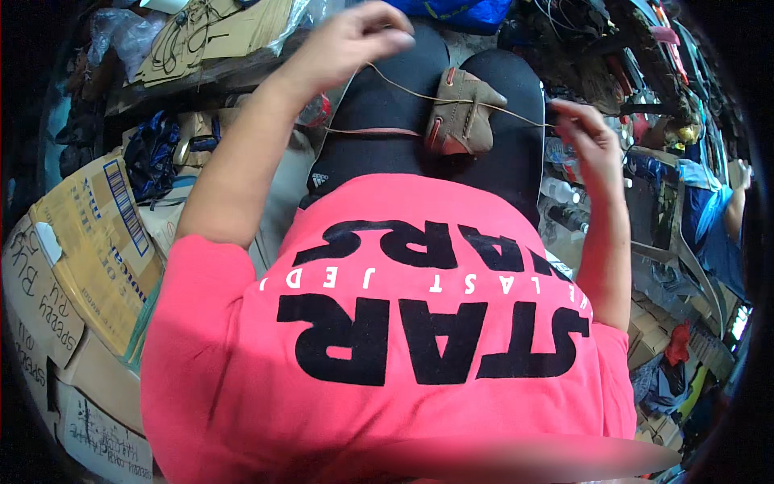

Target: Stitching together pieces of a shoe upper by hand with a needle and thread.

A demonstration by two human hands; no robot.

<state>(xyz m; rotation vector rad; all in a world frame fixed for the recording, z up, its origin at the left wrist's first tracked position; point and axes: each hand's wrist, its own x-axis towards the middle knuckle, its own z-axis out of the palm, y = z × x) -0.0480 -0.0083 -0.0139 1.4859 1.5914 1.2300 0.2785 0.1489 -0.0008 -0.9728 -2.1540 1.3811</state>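
One shoe [461, 114], small and brown with red trim on its left side, rests on the lap of the seated person. It sits over the gap between the thighs, in contact with the black trousers [383, 101]. A thin tan cord [403, 87] crosses the upper side of the shoe and extends to both sides of it. A second thin strand [371, 131] lies across the left thigh and ends, as far as it shows, at the shoe.

Left hand [355, 44]: positioned far and to the left of the shoe, raised above the left thigh. The fingers are curled, with the thumb and forefinger tips near each other. The cord runs up to the underside of this hand; whether the fingers grip it cannot be told.

Right hand [590, 137]: positioned right of the right thigh, well apart from the shoe. The fingers are bent, and the fingertips are closed on the right-hand length of the cord, which runs nearly straight from the shoe.

Surroundings: a pink shirt [395, 282] fills the near centre. At left stands a yellow carton [105, 258]; far left lies a cardboard stack [222, 40]. A blue bag [459, 12] lies at the far centre. Clear bottles [559, 190] lie at right, below the right hand.
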